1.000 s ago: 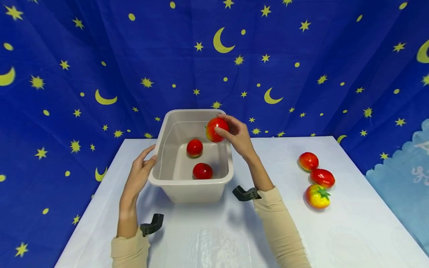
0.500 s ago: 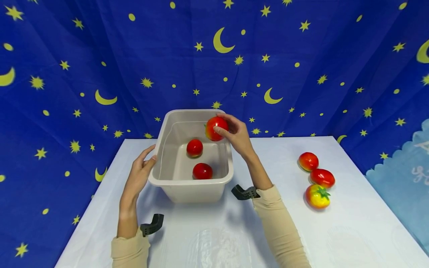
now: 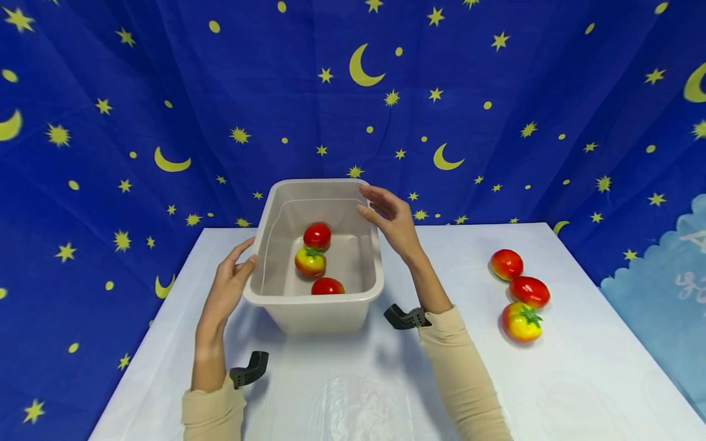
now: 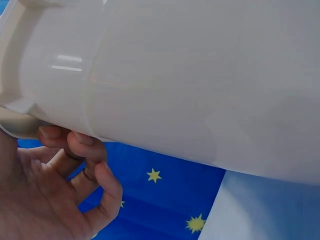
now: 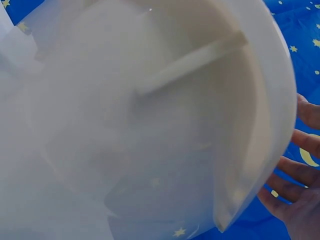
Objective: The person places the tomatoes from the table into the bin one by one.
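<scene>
the right hand [image 3: 393,222] is at the far right corner of the tub [image 3: 320,315], fingers spread and holding nothing. out to its right and nearer the person lie three tomatoes on the table: a far tomato [image 3: 507,264], a middle tomato [image 3: 529,291] and a leafy tomato [image 3: 520,323], bunched in a rough line. the middle one is longest, its long axis running mostly sideways. the right hand is much the nearer; the left hand [image 3: 227,286] grips the tub's left rim, fingers curled. inside, a yellow-red tomato [image 3: 310,263] sits between two red ones. the white table [image 3: 584,367] leaves the outer three well apart from the tub, before a blue curtain [image 3: 309,104].
</scene>
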`<action>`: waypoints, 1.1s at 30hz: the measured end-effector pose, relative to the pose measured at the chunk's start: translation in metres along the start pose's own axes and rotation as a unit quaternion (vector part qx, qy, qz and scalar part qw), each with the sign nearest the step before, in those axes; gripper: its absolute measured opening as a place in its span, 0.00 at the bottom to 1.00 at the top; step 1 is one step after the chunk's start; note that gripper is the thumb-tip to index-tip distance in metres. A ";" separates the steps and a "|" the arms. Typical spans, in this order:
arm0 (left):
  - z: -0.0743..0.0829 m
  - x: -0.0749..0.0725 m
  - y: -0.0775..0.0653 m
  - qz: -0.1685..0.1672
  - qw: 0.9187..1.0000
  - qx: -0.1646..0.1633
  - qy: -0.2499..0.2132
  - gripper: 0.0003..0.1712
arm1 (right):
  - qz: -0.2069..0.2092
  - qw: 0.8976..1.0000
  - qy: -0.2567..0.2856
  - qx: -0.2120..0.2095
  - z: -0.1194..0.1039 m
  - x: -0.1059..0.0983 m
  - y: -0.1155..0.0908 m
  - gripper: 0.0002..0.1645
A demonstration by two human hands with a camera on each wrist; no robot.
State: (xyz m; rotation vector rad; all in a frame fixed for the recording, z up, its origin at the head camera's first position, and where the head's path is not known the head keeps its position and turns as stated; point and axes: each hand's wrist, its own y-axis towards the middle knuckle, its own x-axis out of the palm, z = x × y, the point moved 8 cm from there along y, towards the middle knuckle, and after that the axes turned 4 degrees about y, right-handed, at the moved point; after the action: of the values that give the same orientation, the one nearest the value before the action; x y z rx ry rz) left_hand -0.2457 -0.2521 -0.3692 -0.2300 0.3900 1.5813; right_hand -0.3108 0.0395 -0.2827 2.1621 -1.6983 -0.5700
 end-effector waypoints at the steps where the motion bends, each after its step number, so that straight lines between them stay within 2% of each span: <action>1: 0.000 0.000 0.000 -0.001 1.000 -0.001 0.000 0.30 | 0.002 1.000 0.001 0.001 0.004 -0.002 0.000 0.26; 6: 0.001 0.000 0.000 -0.004 1.000 -0.006 0.005 0.31 | 0.009 1.000 0.010 -0.004 0.023 -0.012 0.001 0.25; 13: 0.001 0.000 0.000 -0.005 1.000 -0.007 0.008 0.31 | 0.012 1.000 0.012 -0.020 0.025 -0.018 -0.001 0.24; 26: 0.001 -0.001 0.000 -0.003 1.000 0.001 0.006 0.31 | 0.035 0.999 0.001 -0.005 0.032 -0.046 -0.020 0.25; 33: 0.000 -0.001 0.000 -0.001 1.000 -0.001 0.005 0.30 | 0.059 0.998 -0.008 0.008 0.042 -0.072 -0.041 0.25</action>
State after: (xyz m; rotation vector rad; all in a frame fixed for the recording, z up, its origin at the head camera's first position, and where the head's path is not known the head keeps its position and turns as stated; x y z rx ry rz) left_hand -0.2452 -0.2527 -0.3685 -0.2408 0.3960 1.5784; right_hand -0.3122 0.1190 -0.3316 2.0564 -1.8300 -0.5436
